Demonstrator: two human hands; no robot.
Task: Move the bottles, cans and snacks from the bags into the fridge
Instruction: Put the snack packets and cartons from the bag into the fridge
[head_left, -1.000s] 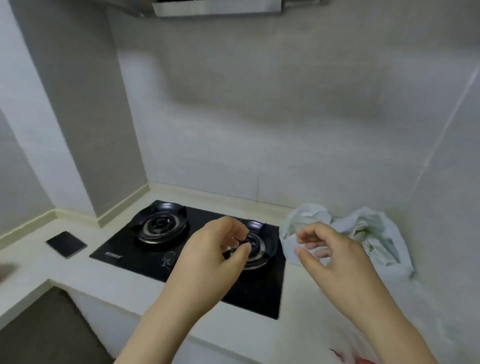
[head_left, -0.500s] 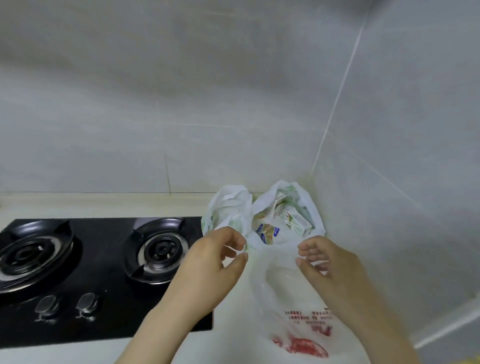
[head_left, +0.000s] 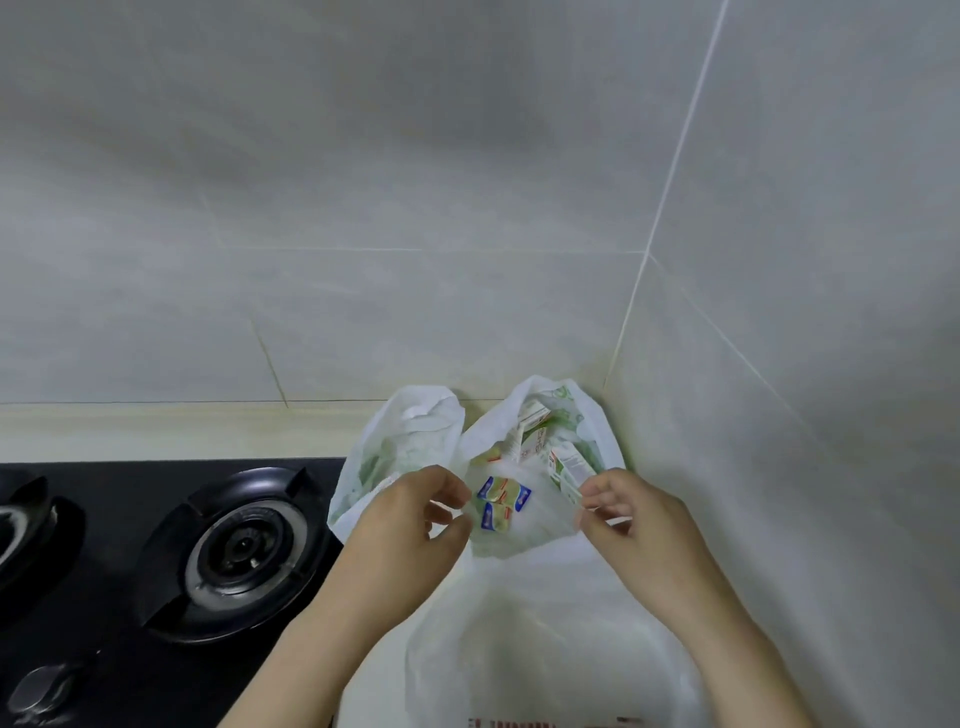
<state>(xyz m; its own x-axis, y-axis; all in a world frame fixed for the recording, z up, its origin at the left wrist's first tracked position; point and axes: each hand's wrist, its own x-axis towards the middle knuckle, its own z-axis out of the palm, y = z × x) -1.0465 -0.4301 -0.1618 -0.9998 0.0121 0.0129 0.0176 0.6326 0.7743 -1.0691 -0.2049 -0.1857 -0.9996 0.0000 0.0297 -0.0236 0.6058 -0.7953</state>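
White plastic forms the open bag (head_left: 524, 535) pushed into the tabletop (head_left: 156, 431) corner under the tiled walls (head_left: 415, 208). Our left hand (head_left: 410, 525) and right hand (head_left: 641, 525) sit either side of its mouth, fingers curled at the near rim; we cannot tell whether they pinch the film. Inside, at twelve o'clock from our hands, lie blue-and-yellow packets (head_left: 501, 501) and green-and-white cartons (head_left: 566, 467). A second bag (head_left: 405, 441) slumps at eleven o'clock, a red-printed bag (head_left: 545, 649) lies at six, and the black hob (head_left: 244, 551) sits at nine.
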